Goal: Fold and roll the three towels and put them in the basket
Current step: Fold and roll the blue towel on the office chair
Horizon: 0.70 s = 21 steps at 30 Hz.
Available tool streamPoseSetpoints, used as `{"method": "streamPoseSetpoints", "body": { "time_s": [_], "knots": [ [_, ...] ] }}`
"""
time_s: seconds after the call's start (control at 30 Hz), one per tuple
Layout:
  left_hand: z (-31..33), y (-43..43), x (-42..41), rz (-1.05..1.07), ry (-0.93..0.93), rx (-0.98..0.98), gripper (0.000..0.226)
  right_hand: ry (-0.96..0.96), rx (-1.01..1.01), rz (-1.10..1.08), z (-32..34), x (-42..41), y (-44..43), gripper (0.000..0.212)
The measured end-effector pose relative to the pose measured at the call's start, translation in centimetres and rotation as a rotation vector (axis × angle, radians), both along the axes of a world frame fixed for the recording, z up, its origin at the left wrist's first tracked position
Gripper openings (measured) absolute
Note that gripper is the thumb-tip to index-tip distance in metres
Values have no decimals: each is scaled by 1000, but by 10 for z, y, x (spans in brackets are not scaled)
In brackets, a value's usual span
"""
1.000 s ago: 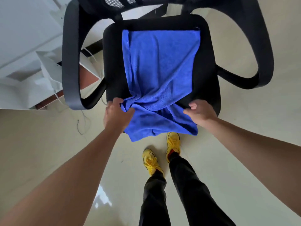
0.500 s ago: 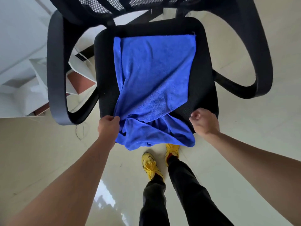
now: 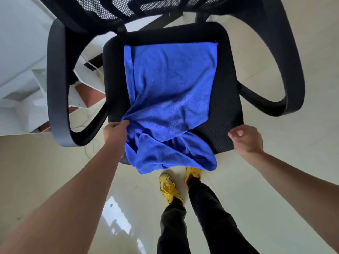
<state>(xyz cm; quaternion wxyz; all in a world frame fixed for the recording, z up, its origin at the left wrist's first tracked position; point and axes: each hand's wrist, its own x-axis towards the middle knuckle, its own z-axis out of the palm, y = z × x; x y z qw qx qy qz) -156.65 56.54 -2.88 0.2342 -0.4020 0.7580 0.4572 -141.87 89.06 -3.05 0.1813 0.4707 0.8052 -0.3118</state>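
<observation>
1. Head view: a blue towel lies on the seat of a black office chair, its far edge flat and square near the seat's back edge, its near end bunched and hanging over the seat's front edge.
2. Head view: the left hand is at the seat's front-left corner, fingers pinched closed on a gathered fold of the towel's left edge.
3. Head view: the right hand is at the seat's front-right corner, fingers curled loosely inward, clear of the towel; whether it touches the seat cannot be told.
4. Head view: the left armrest and right armrest flank the seat; the mesh backrest is at the top.
5. Head view: yellow shoes stand on the pale floor just before the seat's front edge, partly under the hanging towel.
</observation>
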Motion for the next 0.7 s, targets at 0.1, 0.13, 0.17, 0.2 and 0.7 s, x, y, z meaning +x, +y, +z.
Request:
{"method": "streamPoseSetpoints", "body": {
  "time_s": [0.1,0.13,0.17,0.2,0.7],
  "knots": [
    [0,4,3,50,-52,113,23,71,-112,116,-3,-11,-28,29],
    [0,5,5,78,-65,194,25,62,-177,196,-5,-20,-45,36],
    [0,6,7,101,-82,273,30,36,-224,274,-7,-29,-63,39],
    [0,5,9,111,-105,333,36,12,-259,328,-10,-37,-79,39],
    [-11,8,25,146,-62,214,22,-122,-107,34,-10,50,-1,13]
  ]
}}
